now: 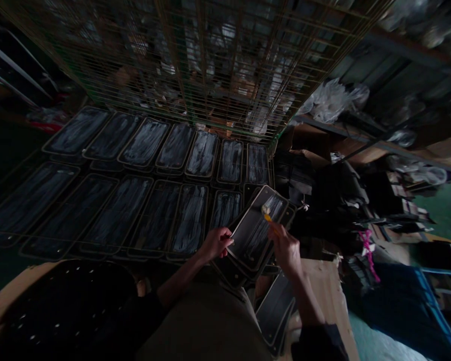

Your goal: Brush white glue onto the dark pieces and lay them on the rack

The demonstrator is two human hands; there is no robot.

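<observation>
My left hand [218, 243] pinches the left edge of a dark rectangular panel [248, 239] with rounded corners and a pale rim. The panel is tilted, lying over other similar panels. In my right hand [286, 249] is a brush [267, 216] with a yellow handle, its pale bristles at the panel's upper part. Whitish streaks mark the panel's right side; its left side looks plain dark. Another dark panel [276, 306] lies below, near my lap.
Two rows of dark panels with whitish streaks [189, 218] spread to the left, before a wire mesh cage [187, 60]. Shelves with plastic bags [332, 100] stand at the right, above stacked dark pieces. A blue cloth-like item [402, 306] is at lower right.
</observation>
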